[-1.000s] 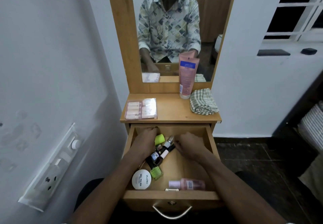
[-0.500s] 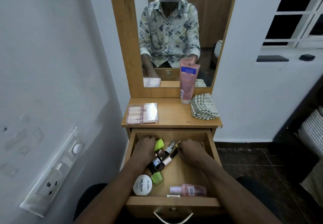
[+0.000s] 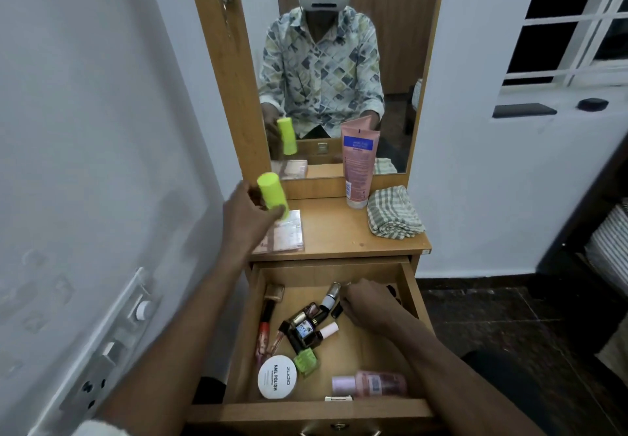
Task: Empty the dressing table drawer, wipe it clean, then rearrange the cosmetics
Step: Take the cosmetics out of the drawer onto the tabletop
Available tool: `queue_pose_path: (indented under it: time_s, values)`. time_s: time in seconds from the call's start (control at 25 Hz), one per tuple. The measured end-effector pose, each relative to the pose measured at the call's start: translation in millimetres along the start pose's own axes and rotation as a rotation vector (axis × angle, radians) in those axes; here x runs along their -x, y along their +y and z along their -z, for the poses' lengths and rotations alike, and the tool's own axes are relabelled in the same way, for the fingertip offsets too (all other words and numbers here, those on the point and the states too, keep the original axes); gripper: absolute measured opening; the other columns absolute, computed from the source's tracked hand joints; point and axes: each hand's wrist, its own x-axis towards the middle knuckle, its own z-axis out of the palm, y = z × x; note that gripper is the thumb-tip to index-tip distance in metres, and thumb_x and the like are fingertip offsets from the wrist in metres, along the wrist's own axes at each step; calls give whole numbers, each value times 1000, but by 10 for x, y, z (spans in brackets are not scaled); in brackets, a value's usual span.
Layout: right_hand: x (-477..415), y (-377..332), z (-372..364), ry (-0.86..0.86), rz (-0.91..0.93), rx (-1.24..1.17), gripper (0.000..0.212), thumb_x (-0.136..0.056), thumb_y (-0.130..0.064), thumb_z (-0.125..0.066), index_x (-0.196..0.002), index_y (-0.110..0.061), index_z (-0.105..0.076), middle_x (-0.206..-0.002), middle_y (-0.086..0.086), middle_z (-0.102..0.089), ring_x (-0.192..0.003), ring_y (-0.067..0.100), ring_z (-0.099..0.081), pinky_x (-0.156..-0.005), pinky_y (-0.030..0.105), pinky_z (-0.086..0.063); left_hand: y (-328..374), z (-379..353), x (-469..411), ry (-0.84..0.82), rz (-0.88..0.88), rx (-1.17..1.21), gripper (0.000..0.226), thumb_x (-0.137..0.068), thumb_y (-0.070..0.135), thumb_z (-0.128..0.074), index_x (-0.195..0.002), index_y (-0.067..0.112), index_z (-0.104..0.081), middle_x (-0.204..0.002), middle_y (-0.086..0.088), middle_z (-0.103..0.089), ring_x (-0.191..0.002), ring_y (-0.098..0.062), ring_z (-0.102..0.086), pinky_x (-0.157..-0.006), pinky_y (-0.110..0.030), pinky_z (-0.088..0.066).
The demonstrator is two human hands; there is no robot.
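Observation:
The wooden drawer (image 3: 409, 294) stands pulled out below the dressing table top (image 3: 336, 235). My left hand (image 3: 249, 213) holds a neon-yellow stick tube (image 3: 272, 194) up above the left of the table top, over a clear flat box (image 3: 287, 236). My right hand (image 3: 365, 299) rests inside the drawer at its back right, fingers curled on a small silver-capped tube (image 3: 331, 294). Loose in the drawer lie several nail polish bottles (image 3: 306, 328), a red lip gloss (image 3: 264, 328), a white round tin (image 3: 277, 380), a green polish bottle (image 3: 307, 361) and a pink bottle (image 3: 370, 384).
A pink upright tube (image 3: 357, 160) and a folded checked cloth (image 3: 394, 213) sit on the table top by the mirror (image 3: 339, 61). A white wall with a switch panel (image 3: 112, 344) is close on the left. Dark floor lies to the right.
My left hand has lifted the neon-yellow tube out of the drawer and carried it up over the table top. My right hand stayed among the items at the drawer's back.

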Motion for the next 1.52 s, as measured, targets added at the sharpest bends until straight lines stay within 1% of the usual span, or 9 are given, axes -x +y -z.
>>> queue_pose_path:
  time_s: [0.24, 0.44, 0.68, 0.8, 0.88, 0.96, 1.04, 1.32, 1.52]
  values:
    - [6, 0, -13, 4, 25, 1, 17, -97, -17, -44, -97, -17, -62, -85, 2, -60, -67, 17, -49, -54, 28, -34, -306, -117, -740, 56, 115, -204, 59, -61, 23, -91, -108, 3, -62, -109, -15, -68, -97, -29, -63, -72, -30, -44]
    - [6, -15, 15, 7, 44, -5, 18, -95, -16, -45, -101, -16, -62, -95, 6, -65, -77, 24, -57, -63, 31, -34, -448, -272, -829, 53, 158, -234, 61, -67, 24, -89, -115, 3, -58, -116, -17, -65, -104, -33, -62, -81, -36, -48]
    - [2, 28, 20, 43, -23, -38, 15, -94, -16, -45, -92, -16, -60, -83, 5, -62, -68, 23, -54, -59, 32, -41, -461, -304, -776, 51, 160, -195, 72, -71, 35, -85, -127, 6, -51, -124, -15, -59, -113, -31, -57, -89, -37, -48]
    - [7, 34, 16, 110, -21, -82, 16, -95, -15, -46, -98, -16, -61, -86, 2, -61, -75, 22, -60, -61, 30, -41, -210, -294, -418, 281, -8, -119, 43, -85, 31, -72, -119, 10, -59, -115, -8, -61, -104, -21, -59, -84, -24, -47]
    - [-5, 31, -14, 175, 57, -128, 26, -93, -11, -48, -116, -16, -60, -109, 3, -62, -97, 21, -60, -72, 30, -46, -44, -328, 28, 310, -182, -30, 17, -90, 20, -65, -105, 11, -65, -99, -2, -65, -88, -11, -60, -73, -11, -45]
    - [-30, 13, -79, 136, 162, -60, 43, -92, -7, -49, -133, -18, -53, -135, 5, -54, -123, 23, -48, -95, 39, -45, -11, -385, 505, 131, -348, 30, 7, -90, 11, -64, -97, 13, -66, -89, 4, -65, -79, -6, -60, -68, -9, -47]
    - [-57, -6, -146, 90, 197, 51, 43, -96, -13, -44, -138, -20, -51, -144, 6, -47, -129, 27, -40, -103, 44, -38, -136, -480, 828, -129, -422, 34, 9, -89, 10, -66, -95, 14, -69, -84, 7, -67, -78, -4, -62, -67, -13, -51]
    - [-70, 39, -140, 136, 91, 23, 26, -89, -12, -55, -115, -16, -56, -121, 9, -53, -115, 28, -48, -75, 38, -47, -599, -692, 900, -463, -200, -96, 18, -90, 10, -63, -103, 17, -73, -94, 10, -72, -87, -2, -66, -82, -23, -55]
    - [-98, 25, -176, 19, 100, 86, 27, -87, -15, -63, -114, -14, -60, -111, 10, -57, -104, 30, -53, -64, 36, -43, -680, -709, 924, -536, -63, -131, 19, -87, 6, -64, -103, 12, -72, -84, 1, -73, -75, -7, -68, -66, -12, -50]
